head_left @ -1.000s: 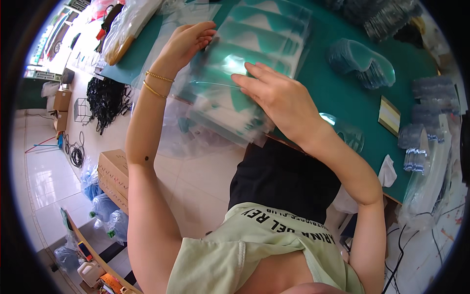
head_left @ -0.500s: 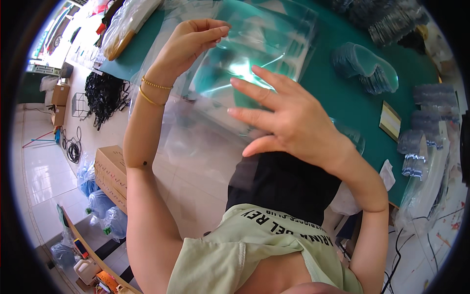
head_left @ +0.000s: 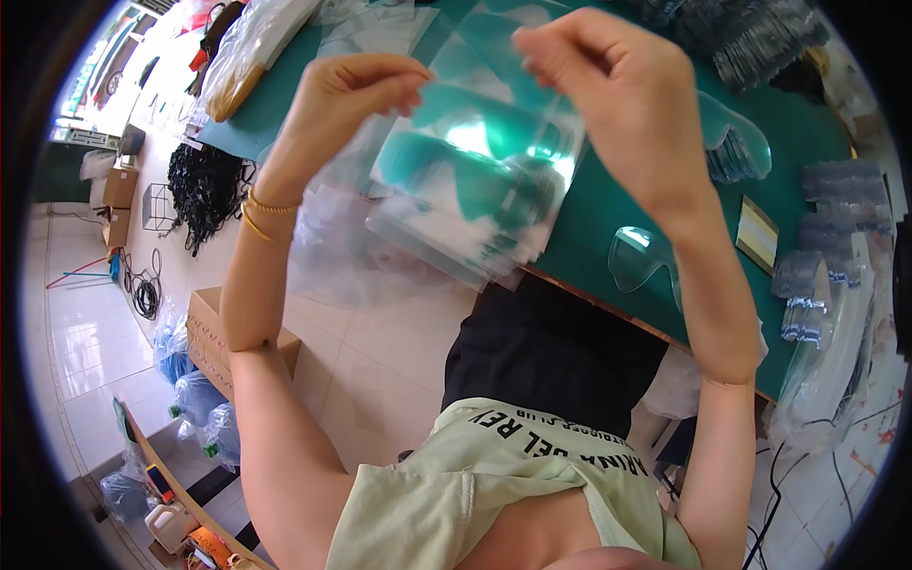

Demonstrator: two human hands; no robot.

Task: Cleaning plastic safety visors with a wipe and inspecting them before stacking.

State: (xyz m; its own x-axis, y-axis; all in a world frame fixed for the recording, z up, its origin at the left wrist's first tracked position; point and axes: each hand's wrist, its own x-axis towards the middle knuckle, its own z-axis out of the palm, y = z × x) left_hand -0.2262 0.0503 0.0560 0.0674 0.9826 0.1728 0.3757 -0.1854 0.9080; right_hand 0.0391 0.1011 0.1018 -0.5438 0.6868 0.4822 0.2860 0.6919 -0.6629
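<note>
My left hand [head_left: 356, 95] is raised at the left side of a stack of clear plastic sheets [head_left: 446, 242]. Its thumb and fingers are pinched at the edge of a clear sheet [head_left: 475, 85], which is hard to trace against the stack. Above the stack's right side, my right hand [head_left: 627, 95] is closed too, thumb against fingertips. Whatever lies in that pinch is too thin and blurred to make out. Glare and rounded, lens-like outlines show on the sheets between my hands. One clear goggle-shaped plastic piece [head_left: 638, 258] lies on the green table by my right forearm.
Stacked clear goggle-shaped pieces [head_left: 736, 142] stand on the green table [head_left: 589, 271] at the right. Beside them lies a small flat rectangular pad [head_left: 757, 235]. Bundled clear plastic [head_left: 774, 47] sits at the far right. A cardboard box [head_left: 211, 332] and a black heap [head_left: 204, 195] are on the floor.
My right hand has gone from spread fingers near the table's front edge up and away to a closed pinch. The film hanging over my lap is gone from there; the goggle-shaped piece shows more.
</note>
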